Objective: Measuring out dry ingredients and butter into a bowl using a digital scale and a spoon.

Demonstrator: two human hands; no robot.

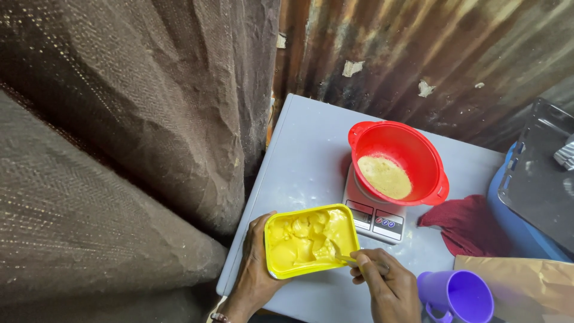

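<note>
Fingers of the right hand are closed around the handle of a small utensil, most likely a spoon, whose working end is sunk in the yellow spread; the bowl of the utensil is hidden, so its load cannot be told. Left hand grips the near-left edge of the yellow rectangular tub, thumb along the rim, holding the tub tilted toward the person at the near edge of the pale grey tabletop. Just beyond the tub stands a white kitchen scale carrying a red plastic bowl with a layer of pale, crumbly mixture in its bottom. A dark red cloth lies right of the scale, a purple cup sits near the right hand, and a brown paper bag lies at the lower right. Risk assessment: the tub overhangs the tabletop edge and depends on the left-hand grip, so a hard levering stroke could twist it loose. Soft spread may also drop off the utensil onto the scale face between tub and bowl. Contact with the bowl rim could shift it on the scale.
</note>
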